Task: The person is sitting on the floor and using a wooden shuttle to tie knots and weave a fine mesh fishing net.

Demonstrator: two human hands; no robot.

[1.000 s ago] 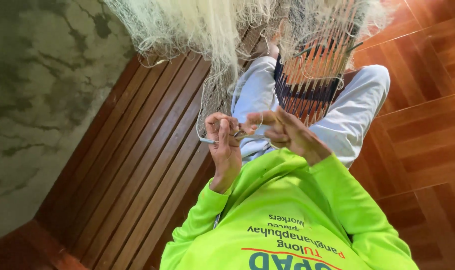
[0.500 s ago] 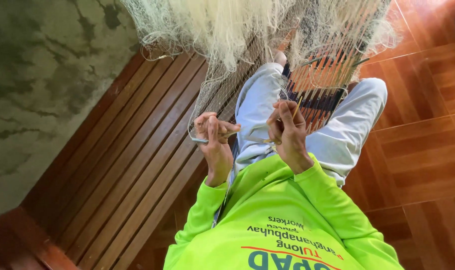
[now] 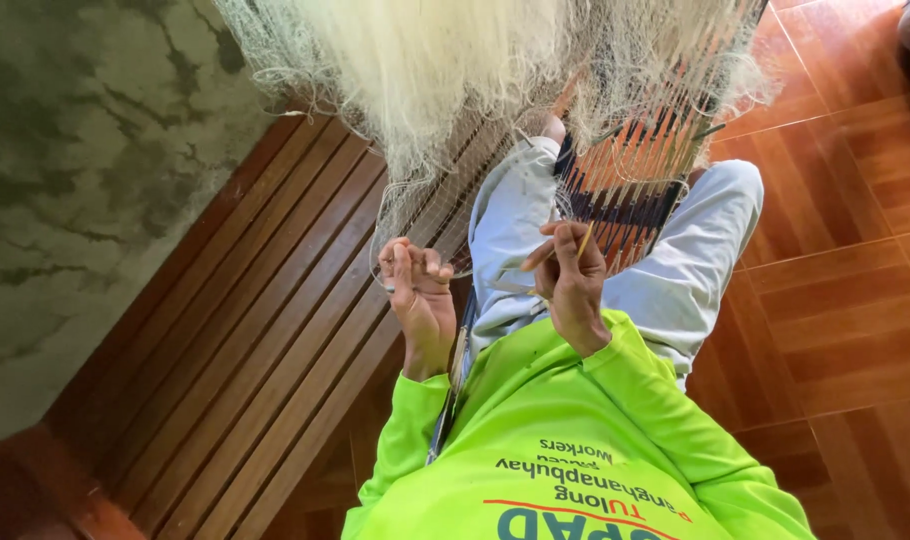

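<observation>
Red-brown tiled floor (image 3: 855, 300) and slatted wooden bench (image 3: 265, 330) below. The pale fishing net (image 3: 455, 90) hangs just ahead of both hands — left hand (image 3: 420, 300) clenched on its edge (nearer), right hand (image 3: 573, 285) pinching a thin needle (image 3: 582, 243).

A pale fishing net (image 3: 455, 70) hangs bunched above both hands and drapes across the knees, closing off the way forward. The slatted wooden bench (image 3: 245, 340) beside the left hand (image 3: 420, 300) lies bare, leaving room there. The tiled floor (image 3: 845, 320), past the light-trousered legs (image 3: 695, 260), is open beyond the right hand (image 3: 573, 290).
</observation>
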